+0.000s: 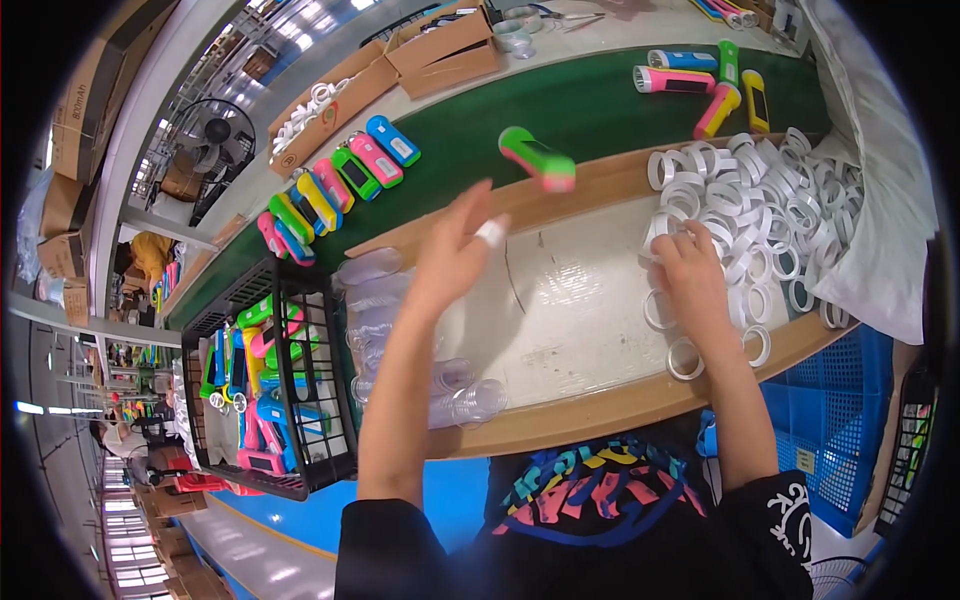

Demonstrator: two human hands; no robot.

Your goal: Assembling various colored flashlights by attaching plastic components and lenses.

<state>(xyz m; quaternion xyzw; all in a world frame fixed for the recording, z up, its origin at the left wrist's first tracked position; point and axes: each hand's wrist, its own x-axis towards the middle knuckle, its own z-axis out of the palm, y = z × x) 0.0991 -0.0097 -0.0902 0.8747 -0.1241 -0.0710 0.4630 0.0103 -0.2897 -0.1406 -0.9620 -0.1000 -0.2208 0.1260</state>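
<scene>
My left hand (458, 255) is raised over the left part of the worktop, fingers stretched out and slightly smeared by motion. Something white, like a wrap or band, sits at its thumb. Just beyond the fingertips, apart from them, is a blurred green and pink flashlight (537, 158) over the green belt. My right hand (692, 275) reaches to the near left edge of a heap of white plastic rings (765, 205). Its fingers are bent down onto a ring there; the fingertips are partly hidden. Loose white rings (685, 358) lie around the right wrist.
Clear plastic cylinders (372, 300) stand along the worktop's left side. Beyond the cardboard edging runs a green belt (450, 130) with rows of coloured flashlights (355, 170). A black crate (345, 440) of flashlights stands left, a blue basket (825, 430) lower right, and cardboard boxes (440, 50) behind.
</scene>
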